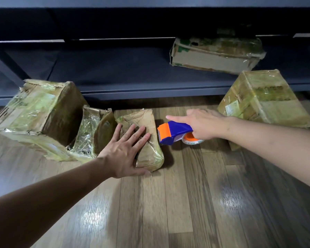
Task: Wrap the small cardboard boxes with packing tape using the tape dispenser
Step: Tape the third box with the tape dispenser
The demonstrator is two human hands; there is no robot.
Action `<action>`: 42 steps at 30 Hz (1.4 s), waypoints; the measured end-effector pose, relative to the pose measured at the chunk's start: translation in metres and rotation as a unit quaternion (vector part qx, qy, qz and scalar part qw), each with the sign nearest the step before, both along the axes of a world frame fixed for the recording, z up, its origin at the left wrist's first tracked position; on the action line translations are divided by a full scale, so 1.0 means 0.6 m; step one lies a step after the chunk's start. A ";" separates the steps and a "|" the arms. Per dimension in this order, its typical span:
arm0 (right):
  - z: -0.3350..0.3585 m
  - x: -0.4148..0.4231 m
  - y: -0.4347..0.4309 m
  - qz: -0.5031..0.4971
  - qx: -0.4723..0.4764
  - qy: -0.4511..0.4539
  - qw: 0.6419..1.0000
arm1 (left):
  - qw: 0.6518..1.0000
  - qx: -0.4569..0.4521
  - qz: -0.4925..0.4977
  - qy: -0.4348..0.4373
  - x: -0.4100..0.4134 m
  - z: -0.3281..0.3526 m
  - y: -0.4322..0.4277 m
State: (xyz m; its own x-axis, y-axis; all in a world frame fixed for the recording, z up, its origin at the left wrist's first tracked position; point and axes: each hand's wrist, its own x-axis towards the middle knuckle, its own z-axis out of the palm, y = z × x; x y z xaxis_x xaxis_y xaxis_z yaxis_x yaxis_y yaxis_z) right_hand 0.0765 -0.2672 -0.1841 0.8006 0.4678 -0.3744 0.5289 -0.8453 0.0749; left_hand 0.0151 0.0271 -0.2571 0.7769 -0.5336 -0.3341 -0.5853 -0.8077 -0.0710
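Observation:
A small crumpled cardboard box [150,158], partly covered in clear tape, lies on the wooden floor at the centre. My left hand [125,149] rests flat on its top with straight, spread fingers. Just right of the box, my right hand [202,126] grips the blue and orange tape dispenser [174,132], index finger stretched along its top. The dispenser's orange front faces the box's right side, a small gap between them. Its tape roll [192,140] shows under my palm.
Two taped boxes sit to the left: a large one [43,111] and a torn smaller one [93,133]. Another large box [265,99] stands at right. A flattened box [215,54] lies on a dark low shelf [115,72] behind. Wooden floor [186,203] spreads in front.

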 end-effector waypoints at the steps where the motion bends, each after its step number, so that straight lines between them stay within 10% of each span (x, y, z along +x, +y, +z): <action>1: 0.001 -0.001 0.001 0.016 -0.016 -0.012 1.000 | 1.000 0.003 0.003 0.005 0.001 0.001 0.000; 34: 0.012 -0.105 0.111 0.046 -0.271 -0.135 0.952 | 0.999 -0.019 0.016 0.045 0.007 0.000 -0.001; 42: -0.057 -0.075 0.060 -0.022 -0.148 -0.097 0.984 | 0.999 -0.026 0.014 0.043 0.005 -0.002 0.001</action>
